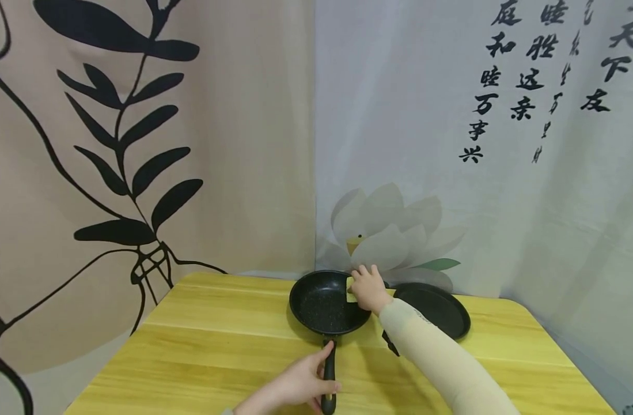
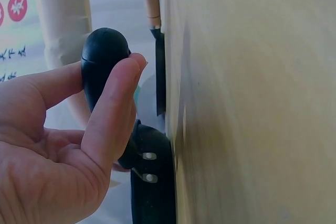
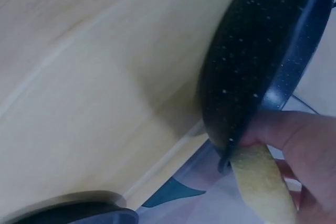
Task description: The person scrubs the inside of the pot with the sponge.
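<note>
A black speckled frying pan (image 1: 321, 305) sits on the yellow wooden table (image 1: 218, 346), its handle (image 1: 329, 374) pointing toward me. My left hand (image 1: 295, 386) grips that handle; in the left wrist view the fingers (image 2: 113, 114) curl round the handle's black end (image 2: 102, 59). My right hand (image 1: 370, 288) holds a yellow sponge (image 1: 351, 290) against the pan's far right rim. In the right wrist view the sponge (image 3: 262, 182) lies at the pan's edge (image 3: 252, 124), with a finger pressed on it.
A second black pan (image 1: 438, 308) lies to the right of the first, partly behind my right sleeve (image 1: 440, 357). Printed fabric backdrops hang close behind the table. Bare tabletop stretches to the left and front.
</note>
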`<control>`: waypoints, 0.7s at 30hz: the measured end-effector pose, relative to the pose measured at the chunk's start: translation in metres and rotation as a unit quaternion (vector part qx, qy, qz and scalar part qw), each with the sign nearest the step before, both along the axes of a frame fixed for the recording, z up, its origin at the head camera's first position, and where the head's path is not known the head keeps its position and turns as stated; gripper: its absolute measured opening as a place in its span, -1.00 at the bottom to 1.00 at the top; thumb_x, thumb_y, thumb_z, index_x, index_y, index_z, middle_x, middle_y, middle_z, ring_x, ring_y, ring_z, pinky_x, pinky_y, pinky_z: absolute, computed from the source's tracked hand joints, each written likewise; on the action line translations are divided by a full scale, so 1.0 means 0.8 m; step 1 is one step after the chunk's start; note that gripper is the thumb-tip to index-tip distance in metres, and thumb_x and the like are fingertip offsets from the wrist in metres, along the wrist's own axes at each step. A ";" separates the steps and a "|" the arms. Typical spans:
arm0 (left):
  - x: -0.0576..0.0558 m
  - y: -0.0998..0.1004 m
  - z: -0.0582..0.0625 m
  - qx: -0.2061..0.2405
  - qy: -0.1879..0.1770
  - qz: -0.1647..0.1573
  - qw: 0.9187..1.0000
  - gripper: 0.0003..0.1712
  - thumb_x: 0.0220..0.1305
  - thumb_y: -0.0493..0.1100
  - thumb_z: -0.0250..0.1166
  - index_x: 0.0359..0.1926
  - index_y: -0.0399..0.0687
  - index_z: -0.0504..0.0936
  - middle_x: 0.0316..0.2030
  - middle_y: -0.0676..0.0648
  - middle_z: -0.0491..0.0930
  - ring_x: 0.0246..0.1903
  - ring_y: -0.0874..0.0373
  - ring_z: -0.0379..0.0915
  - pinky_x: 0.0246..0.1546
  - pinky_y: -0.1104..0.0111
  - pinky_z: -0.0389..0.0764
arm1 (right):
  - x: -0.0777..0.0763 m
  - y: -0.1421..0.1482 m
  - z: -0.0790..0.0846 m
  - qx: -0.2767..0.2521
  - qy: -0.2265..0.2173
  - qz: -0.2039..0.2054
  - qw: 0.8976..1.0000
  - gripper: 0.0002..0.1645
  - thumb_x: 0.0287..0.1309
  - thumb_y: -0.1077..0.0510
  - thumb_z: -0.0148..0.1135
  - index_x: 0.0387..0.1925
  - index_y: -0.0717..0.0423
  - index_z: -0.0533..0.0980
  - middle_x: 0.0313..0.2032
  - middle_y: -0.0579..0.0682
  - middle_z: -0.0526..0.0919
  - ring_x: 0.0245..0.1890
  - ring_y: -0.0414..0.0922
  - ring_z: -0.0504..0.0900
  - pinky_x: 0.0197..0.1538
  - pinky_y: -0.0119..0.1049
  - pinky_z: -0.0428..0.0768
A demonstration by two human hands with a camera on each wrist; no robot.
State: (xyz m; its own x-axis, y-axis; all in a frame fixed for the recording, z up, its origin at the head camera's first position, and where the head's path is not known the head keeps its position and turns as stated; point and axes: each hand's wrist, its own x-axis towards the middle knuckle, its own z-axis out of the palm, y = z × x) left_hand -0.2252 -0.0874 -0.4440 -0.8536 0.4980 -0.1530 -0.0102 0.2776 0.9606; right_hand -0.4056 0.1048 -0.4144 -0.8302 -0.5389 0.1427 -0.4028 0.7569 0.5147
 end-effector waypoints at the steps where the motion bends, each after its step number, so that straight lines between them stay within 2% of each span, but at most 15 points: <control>1: 0.000 0.000 0.000 0.000 0.000 0.000 1.000 -0.08 0.23 -0.26 0.37 0.49 -0.25 0.05 -0.45 -0.21 0.53 -0.69 0.10 0.50 -0.67 0.16 0.65 | 0.000 0.000 0.002 0.001 -0.010 -0.003 1.000 -0.88 0.13 0.03 0.37 -0.27 -0.21 0.72 -0.10 -0.12 0.51 -0.10 -0.05 0.30 -0.03 -0.03 0.28; 9: 0.001 0.000 0.003 0.004 -0.002 -0.002 1.000 -0.08 0.24 -0.27 0.36 0.48 -0.27 0.04 -0.45 -0.21 0.54 -0.68 0.11 0.51 -0.66 0.19 0.65 | 0.000 0.002 0.012 0.026 -0.059 -0.021 0.998 -0.63 0.05 0.00 0.44 -0.08 -0.46 0.67 -0.15 -0.16 0.52 -0.08 -0.04 0.30 0.03 0.01 0.27; 21: -0.001 -0.002 0.003 0.005 -0.008 -0.007 1.000 -0.08 0.25 -0.25 0.35 0.49 -0.28 0.03 -0.44 -0.21 0.56 -0.67 0.11 0.52 -0.65 0.19 0.66 | 0.014 -0.008 0.034 0.021 -0.145 -0.064 0.987 -0.61 0.07 0.05 0.38 -0.04 -0.41 0.67 -0.05 -0.18 0.55 -0.14 -0.09 0.25 -0.02 -0.08 0.19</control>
State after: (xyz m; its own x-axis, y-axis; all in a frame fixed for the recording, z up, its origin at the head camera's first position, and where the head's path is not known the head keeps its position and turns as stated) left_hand -0.2259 -0.0891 -0.4416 -0.8436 0.5120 -0.1621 -0.0217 0.2691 0.9629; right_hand -0.3947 0.0982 -0.3874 -0.8946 -0.4273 -0.1306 -0.4400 0.7913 0.4245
